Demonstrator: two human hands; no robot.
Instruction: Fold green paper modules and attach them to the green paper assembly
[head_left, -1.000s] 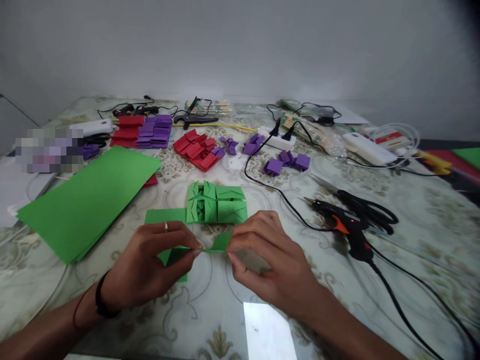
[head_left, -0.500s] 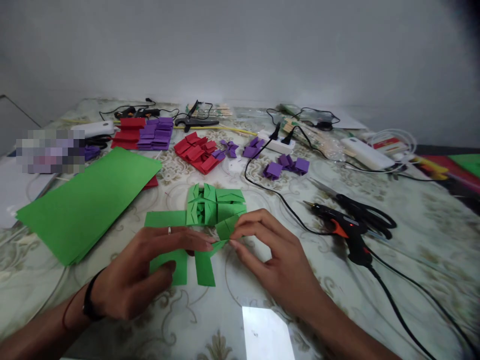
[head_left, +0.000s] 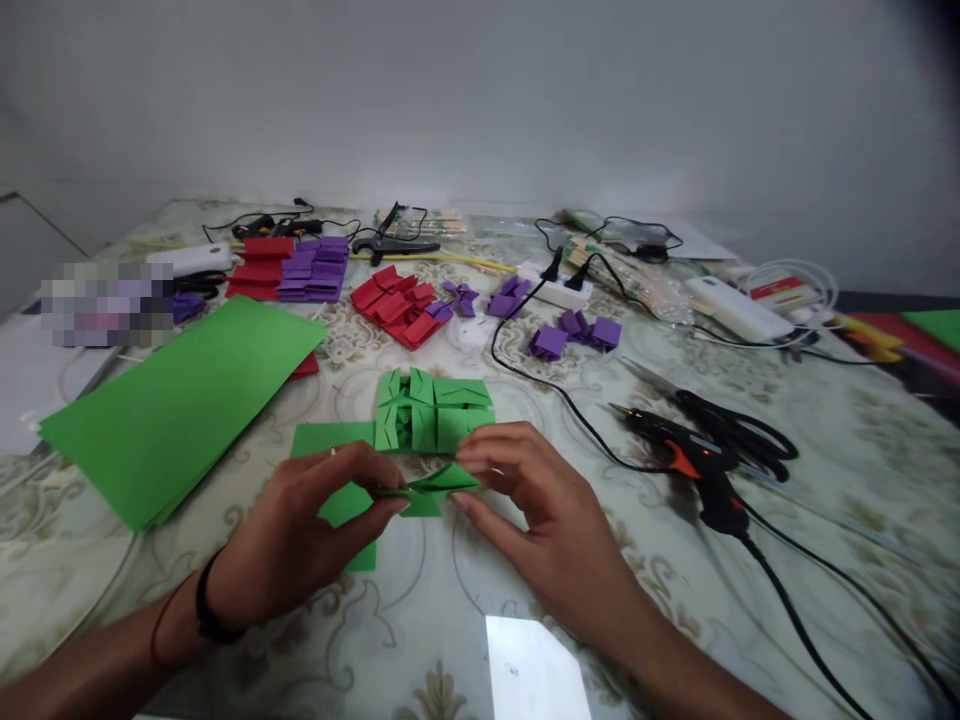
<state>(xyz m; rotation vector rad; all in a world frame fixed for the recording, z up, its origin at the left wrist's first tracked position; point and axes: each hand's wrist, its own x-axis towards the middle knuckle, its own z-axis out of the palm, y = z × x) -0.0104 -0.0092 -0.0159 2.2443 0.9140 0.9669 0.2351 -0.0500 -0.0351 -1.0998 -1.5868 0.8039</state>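
Both hands hold one small folded green paper piece point(head_left: 433, 485) just above the table. My left hand point(head_left: 315, 530) pinches its left end between thumb and fingers. My right hand point(head_left: 540, 520) pinches its right end. Flat green paper strips point(head_left: 330, 440) lie under and behind my left hand. Directly behind the held piece sits a cluster of folded green pieces point(head_left: 431, 410).
A stack of green sheets point(head_left: 172, 400) lies at the left. Red folded pieces point(head_left: 394, 300), purple folded pieces point(head_left: 574, 330) and stacked red and purple strips point(head_left: 289, 265) sit further back. A black glue gun point(head_left: 690, 465) with cord and scissors point(head_left: 720, 420) lie to the right.
The green piece was opened out on the table half a second ago; now it is folded flat and lifted between both pinching hands. My left hand has closed on it.
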